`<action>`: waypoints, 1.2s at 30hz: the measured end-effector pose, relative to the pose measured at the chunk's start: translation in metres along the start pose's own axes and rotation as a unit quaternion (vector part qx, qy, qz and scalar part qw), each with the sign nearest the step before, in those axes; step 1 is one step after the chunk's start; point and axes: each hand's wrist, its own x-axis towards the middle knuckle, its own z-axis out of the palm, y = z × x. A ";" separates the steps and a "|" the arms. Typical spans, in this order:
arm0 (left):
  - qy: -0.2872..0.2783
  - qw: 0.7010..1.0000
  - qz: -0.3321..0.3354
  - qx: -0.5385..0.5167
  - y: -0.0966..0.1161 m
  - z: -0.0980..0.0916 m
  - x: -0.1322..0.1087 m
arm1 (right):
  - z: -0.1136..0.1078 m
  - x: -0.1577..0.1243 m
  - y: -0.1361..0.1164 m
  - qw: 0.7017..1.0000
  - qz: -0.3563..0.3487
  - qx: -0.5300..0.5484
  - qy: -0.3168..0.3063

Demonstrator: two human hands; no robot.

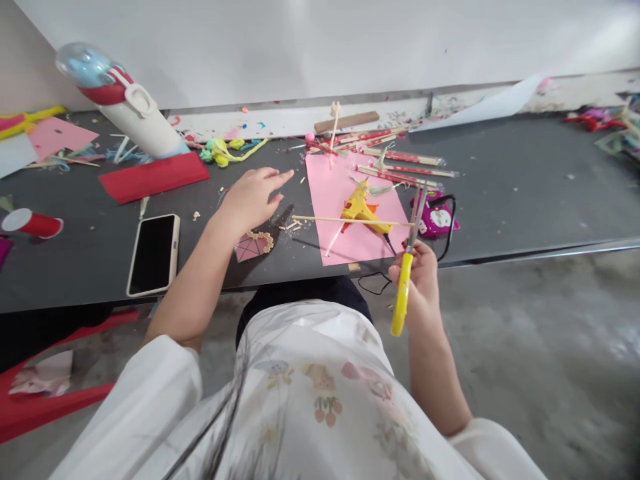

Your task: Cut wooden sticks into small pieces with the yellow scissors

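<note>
My right hand (420, 273) is closed around yellow-handled scissors (401, 293), their metal blades pointing away from me. A thin wooden stick (325, 219) reaches leftward from the blades; whether my fingers also pinch it I cannot tell. My left hand (253, 197) hovers with fingers stretched out and nothing in them. Below it lies a small pink card piece (250, 248) with drawn lines and short stick bits along its edge. Several cut stick bits (295, 225) are scattered beside it. A yellow glue gun (357, 203) rests on a pink sheet (320, 193).
A phone (153, 257), a red folded strip (155, 177) and a white bottle (133, 113) stand or lie at left, with a red thread spool (35, 223). Packets of sticks (400, 157) lie behind the pink sheet. A purple box (435, 217) with a black cable is at right.
</note>
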 end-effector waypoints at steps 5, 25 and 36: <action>0.060 0.998 -0.006 0.000 -0.002 -0.001 -0.003 | 0.002 -0.005 -0.001 0.999 -0.003 -0.010 -0.030; -0.029 0.983 0.018 -0.180 0.105 -0.002 -0.083 | 0.028 -0.027 -0.013 0.955 -0.008 -0.119 -0.273; 0.053 0.976 -0.001 -0.209 0.101 0.021 -0.110 | 0.028 -0.026 -0.026 0.924 -0.070 -0.190 -0.323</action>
